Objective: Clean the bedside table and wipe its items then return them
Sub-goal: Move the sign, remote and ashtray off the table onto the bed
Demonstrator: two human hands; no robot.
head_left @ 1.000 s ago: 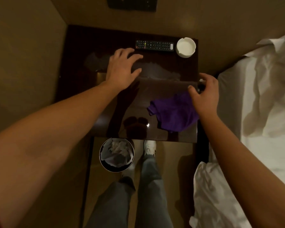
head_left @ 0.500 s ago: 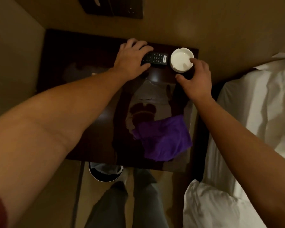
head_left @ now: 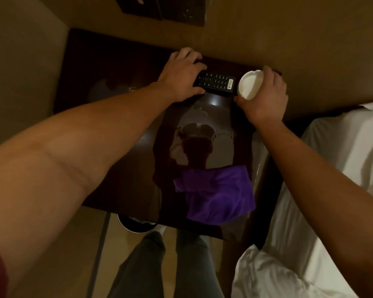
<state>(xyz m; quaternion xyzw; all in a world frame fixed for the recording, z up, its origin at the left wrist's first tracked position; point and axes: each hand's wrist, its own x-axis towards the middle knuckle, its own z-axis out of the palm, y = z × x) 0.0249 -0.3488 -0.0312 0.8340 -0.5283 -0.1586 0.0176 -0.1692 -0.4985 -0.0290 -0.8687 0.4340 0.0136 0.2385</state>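
The dark glossy bedside table [head_left: 116,160] fills the middle of the view. At its back edge my left hand [head_left: 181,76] grips the left end of a black remote control [head_left: 218,81]. Beside it my right hand [head_left: 263,100] is closed around a white round ashtray [head_left: 250,83], which is tilted on its side off the tabletop. A crumpled purple cloth [head_left: 218,194] lies on the near right part of the table, apart from both hands. Wet streaks show on the surface between the cloth and the remote.
A bed with white sheets [head_left: 332,168] stands close on the right. A round waste bin [head_left: 136,224] sits on the floor under the table's front edge. Beige walls close in behind and on the left, with dark panels [head_left: 166,9] above. My legs [head_left: 159,265] stand in front.
My left hand reached back and closed on the remote. My right hand left the table's front right, took hold of the ashtray and tilted it up.
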